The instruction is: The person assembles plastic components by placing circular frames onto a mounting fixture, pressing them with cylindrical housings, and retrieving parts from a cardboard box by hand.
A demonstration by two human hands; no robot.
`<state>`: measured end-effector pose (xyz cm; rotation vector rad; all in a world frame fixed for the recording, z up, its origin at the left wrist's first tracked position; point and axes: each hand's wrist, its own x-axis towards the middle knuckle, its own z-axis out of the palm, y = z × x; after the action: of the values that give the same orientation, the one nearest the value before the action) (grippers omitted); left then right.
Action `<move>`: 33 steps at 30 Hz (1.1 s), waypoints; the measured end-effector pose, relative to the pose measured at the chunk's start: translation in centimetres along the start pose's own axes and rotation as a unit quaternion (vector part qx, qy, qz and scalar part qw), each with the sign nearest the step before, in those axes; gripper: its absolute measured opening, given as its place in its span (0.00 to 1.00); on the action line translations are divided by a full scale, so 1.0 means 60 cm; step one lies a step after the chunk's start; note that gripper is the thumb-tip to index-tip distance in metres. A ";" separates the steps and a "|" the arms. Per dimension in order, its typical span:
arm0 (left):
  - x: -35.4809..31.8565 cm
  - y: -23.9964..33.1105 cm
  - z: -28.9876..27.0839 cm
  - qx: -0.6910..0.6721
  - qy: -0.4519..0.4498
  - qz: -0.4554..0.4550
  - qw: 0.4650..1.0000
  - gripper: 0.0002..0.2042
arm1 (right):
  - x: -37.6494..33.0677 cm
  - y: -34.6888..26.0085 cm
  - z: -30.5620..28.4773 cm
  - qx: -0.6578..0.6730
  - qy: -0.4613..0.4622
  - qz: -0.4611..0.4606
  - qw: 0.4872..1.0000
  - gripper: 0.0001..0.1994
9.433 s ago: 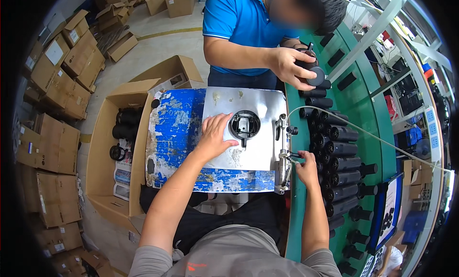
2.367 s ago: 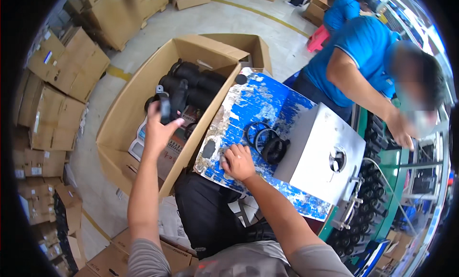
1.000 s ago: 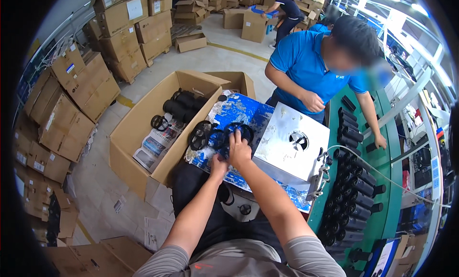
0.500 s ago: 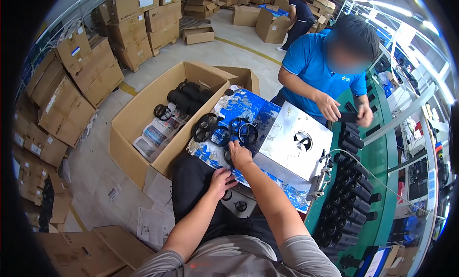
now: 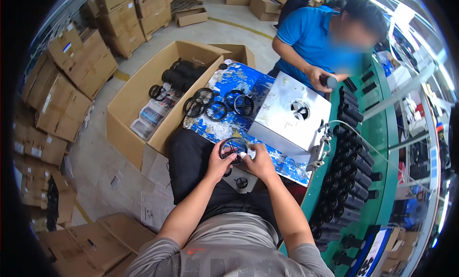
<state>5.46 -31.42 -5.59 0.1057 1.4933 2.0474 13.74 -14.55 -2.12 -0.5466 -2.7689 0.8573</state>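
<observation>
Just past the blue, paint-worn board's near edge, both my hands hold a black spoked ring point(image 5: 233, 139), tilted up. My left hand point(image 5: 217, 163) wraps its left side, thumb across the front. My right hand point(image 5: 261, 163) pinches the lower right rim; a small white patch shows at its fingertips, too small to name. Several similar black rings point(image 5: 216, 111) lie on the blue board point(image 5: 224, 88), ahead of my hands. To their right sits a silver metal box point(image 5: 279, 107) with a round spoked opening point(image 5: 300, 110) on top. Below my hands is a grey plate with another spoked opening point(image 5: 241, 183).
An open carton point(image 5: 119, 107) at left holds black cylindrical parts point(image 5: 179, 76) on newspaper. Many black cylinders point(image 5: 346, 181) stand along the green conveyor point(image 5: 382, 155) at right. A co-worker in blue point(image 5: 303, 28) across from me holds a black cylinder point(image 5: 328, 81). Stacked cartons line the far left.
My right hand has drawn back from the rings on the board, and a ring is now held between both hands. The co-worker's cylinder has turned end-on. The view has shifted.
</observation>
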 end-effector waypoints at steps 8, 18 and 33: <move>-0.014 0.130 0.161 0.082 -0.176 0.093 0.977 0.28 | -0.018 -0.014 -0.211 0.273 0.020 0.029 0.961 0.21; 0.109 0.146 0.331 0.182 -0.266 0.162 0.933 0.27 | 0.045 0.058 -0.342 0.091 0.138 0.092 0.982 0.27; 0.376 0.087 0.436 0.448 -0.293 0.173 0.827 0.21 | 0.250 0.207 -0.310 -0.120 0.090 0.191 0.970 0.30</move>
<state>-4.82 0.95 2.46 1.3250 1.9378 1.1529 8.92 10.36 6.97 -1.1681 -2.6541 0.5026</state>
